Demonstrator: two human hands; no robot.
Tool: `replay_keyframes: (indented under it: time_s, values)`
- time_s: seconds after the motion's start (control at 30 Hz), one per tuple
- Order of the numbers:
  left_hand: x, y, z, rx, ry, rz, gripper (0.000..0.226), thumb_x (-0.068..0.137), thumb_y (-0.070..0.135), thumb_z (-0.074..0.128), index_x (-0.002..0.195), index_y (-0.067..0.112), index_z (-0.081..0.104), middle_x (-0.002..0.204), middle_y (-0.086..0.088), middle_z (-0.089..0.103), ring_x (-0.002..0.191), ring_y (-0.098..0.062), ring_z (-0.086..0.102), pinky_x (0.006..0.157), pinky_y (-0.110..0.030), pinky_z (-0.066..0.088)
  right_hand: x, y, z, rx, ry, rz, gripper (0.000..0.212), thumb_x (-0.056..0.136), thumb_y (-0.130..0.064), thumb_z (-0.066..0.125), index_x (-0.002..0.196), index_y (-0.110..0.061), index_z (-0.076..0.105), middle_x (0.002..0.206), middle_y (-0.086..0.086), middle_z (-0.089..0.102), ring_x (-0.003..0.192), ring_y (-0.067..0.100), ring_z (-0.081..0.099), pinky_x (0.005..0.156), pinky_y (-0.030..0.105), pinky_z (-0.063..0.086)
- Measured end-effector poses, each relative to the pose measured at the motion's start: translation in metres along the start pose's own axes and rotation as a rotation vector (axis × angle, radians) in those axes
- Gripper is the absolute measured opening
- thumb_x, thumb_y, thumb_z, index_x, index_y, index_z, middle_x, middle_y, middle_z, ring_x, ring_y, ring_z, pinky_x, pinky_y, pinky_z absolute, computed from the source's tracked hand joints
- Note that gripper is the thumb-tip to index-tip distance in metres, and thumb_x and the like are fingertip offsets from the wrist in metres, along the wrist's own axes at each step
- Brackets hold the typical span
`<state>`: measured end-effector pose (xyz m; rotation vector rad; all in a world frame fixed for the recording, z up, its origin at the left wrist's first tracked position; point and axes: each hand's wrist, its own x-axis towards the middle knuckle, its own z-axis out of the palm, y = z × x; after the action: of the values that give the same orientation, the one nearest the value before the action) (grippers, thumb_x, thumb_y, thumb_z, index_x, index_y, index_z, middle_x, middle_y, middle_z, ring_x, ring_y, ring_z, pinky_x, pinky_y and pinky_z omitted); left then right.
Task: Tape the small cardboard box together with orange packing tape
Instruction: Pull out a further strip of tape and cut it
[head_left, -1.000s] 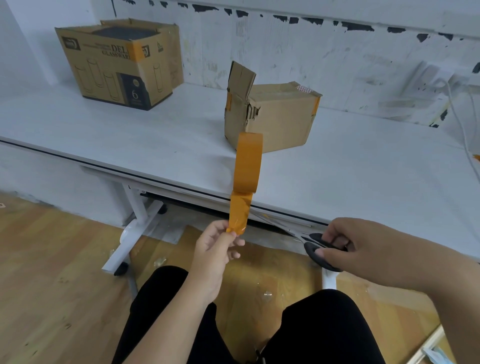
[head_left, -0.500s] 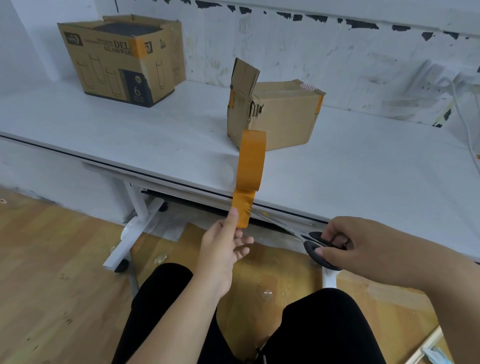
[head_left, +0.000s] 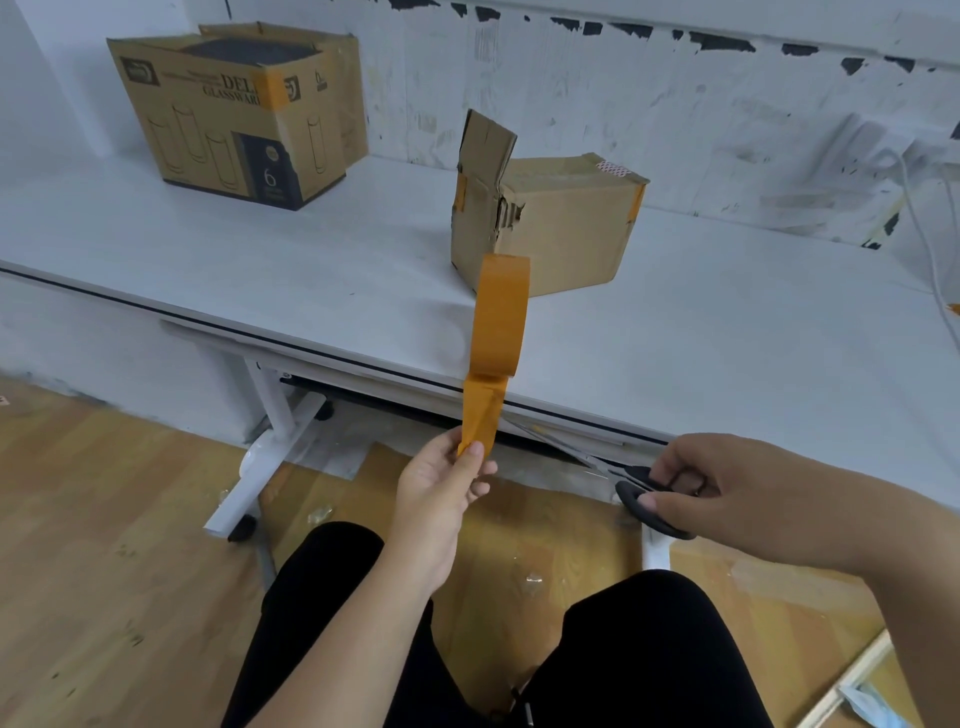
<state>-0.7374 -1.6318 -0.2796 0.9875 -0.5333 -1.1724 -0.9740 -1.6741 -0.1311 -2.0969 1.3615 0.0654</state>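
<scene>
Head view.
— Why is the left hand (head_left: 441, 493) pinching that tape (head_left: 496, 353)?
— To hold it taut; the right hand (head_left: 727, 486) grips scissors (head_left: 631, 483) to cut it.
— And the box (head_left: 545, 223)?
— Far back on the table (head_left: 260, 270), flap up.

Small cardboard box (head_left: 558, 228) sits on the white table just above frame centre, brown and worn, lying on its side. One flap at its left end stands up and leans slightly right; the corner below that flap is torn and ragged. Orange tape patches show on the left face and at the right top corner, plus a bit of red-and-white tape on top. Orange tape strip (head_left: 496, 348) hangs upright at frame centre, overlapping the box's lower left corner in view; its top is curled over, its lower part creased and narrowed, the bottom end pinched between fingers.
</scene>
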Motion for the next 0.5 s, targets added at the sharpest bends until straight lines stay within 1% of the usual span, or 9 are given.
replay_keyframes:
  time_s: [0.03,0.1,0.17,0.27,0.33,0.43,0.5]
  values:
    - [0.001,-0.001,0.000,0.013,-0.006,0.003,0.033,0.075,0.029,0.072,0.106,0.018,0.069,0.083,0.002,0.070,0.078,-0.013,0.067,0.066,-0.022,0.053,0.001,-0.001,0.000,0.004,-0.005,-0.001,0.028,0.073,-0.064,0.055,0.082,-0.038,0.060,0.080,-0.006,0.070,0.059,0.004,0.056,0.062,0.026,0.047]
    - [0.002,-0.003,0.000,0.034,-0.021,0.004,0.025,0.075,0.030,0.071,0.099,0.022,0.072,0.082,0.002,0.070,0.078,-0.013,0.067,0.067,-0.022,0.053,0.002,-0.004,-0.001,-0.004,-0.008,-0.010,0.030,0.072,-0.066,0.055,0.083,-0.039,0.060,0.081,-0.008,0.070,0.065,0.010,0.061,0.067,0.030,0.051]
    - [0.002,-0.004,-0.002,0.028,-0.032,-0.007,0.019,0.075,0.029,0.071,0.093,0.023,0.074,0.080,0.002,0.070,0.077,-0.013,0.067,0.066,-0.022,0.054,0.004,-0.006,-0.002,-0.017,-0.008,-0.018,0.028,0.074,-0.063,0.056,0.085,-0.038,0.060,0.081,-0.009,0.070,0.073,0.012,0.064,0.071,0.033,0.054]
    - [0.002,-0.004,-0.005,-0.014,-0.050,-0.022,0.016,0.075,0.026,0.070,0.089,0.021,0.075,0.078,0.002,0.068,0.074,-0.012,0.067,0.065,-0.023,0.054,0.006,-0.011,-0.003,-0.039,0.008,-0.016,0.026,0.077,-0.060,0.058,0.086,-0.036,0.059,0.082,-0.009,0.071,0.078,0.013,0.066,0.077,0.035,0.054]
    - [0.002,-0.003,-0.007,-0.021,-0.064,-0.021,0.015,0.076,0.025,0.069,0.089,0.021,0.075,0.078,0.002,0.067,0.074,-0.013,0.066,0.064,-0.023,0.053,0.007,-0.014,-0.003,-0.050,0.010,-0.010,0.027,0.077,-0.061,0.058,0.088,-0.036,0.059,0.082,-0.012,0.070,0.076,0.008,0.065,0.074,0.031,0.054]
    - [0.001,-0.003,-0.009,-0.023,-0.081,-0.024,0.014,0.077,0.026,0.069,0.089,0.021,0.074,0.078,0.002,0.066,0.075,-0.013,0.066,0.063,-0.023,0.053,0.008,-0.020,-0.006,-0.072,0.005,-0.009,0.024,0.079,-0.058,0.060,0.088,-0.036,0.058,0.083,-0.013,0.069,0.067,-0.002,0.061,0.061,0.021,0.048]
    - [0.000,-0.004,-0.010,-0.020,-0.088,-0.027,0.017,0.077,0.027,0.070,0.091,0.019,0.073,0.079,0.001,0.067,0.075,-0.014,0.066,0.064,-0.024,0.053,0.009,-0.027,-0.009,-0.096,0.001,-0.010,0.023,0.080,-0.055,0.061,0.089,-0.035,0.057,0.085,-0.013,0.068,0.062,-0.004,0.059,0.057,0.019,0.046]
